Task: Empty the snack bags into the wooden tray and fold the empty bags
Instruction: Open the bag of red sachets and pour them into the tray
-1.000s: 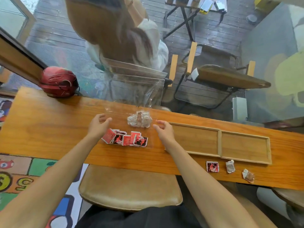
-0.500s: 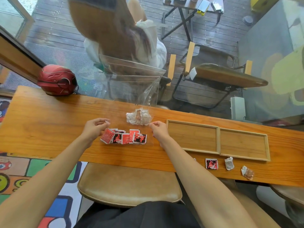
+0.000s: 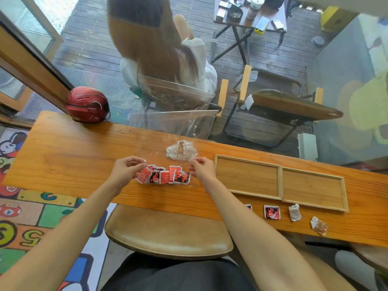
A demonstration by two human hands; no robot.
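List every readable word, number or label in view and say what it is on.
"5": floor mat, on an orange panel.
"4": same mat, on a small red ball at its left edge.
Red snack packets: print too small and blurred to read.
Red helmet: marking unreadable.
Nothing else is readable.

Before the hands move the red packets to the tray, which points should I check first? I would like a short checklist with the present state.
1. Both compartments of the wooden tray free: ok.
2. Red packets gathered in one group on the counter: ok.
3. Left hand at the group's left end: ok; whether it really grips a packet: cannot tell.
4. Right hand at the group's right end, fingers curled: ok; its hold: cannot tell.
5. Clear bags folded: not ok, they lie crumpled behind the group.
6. Loose packets at the near edge collected: not ok.
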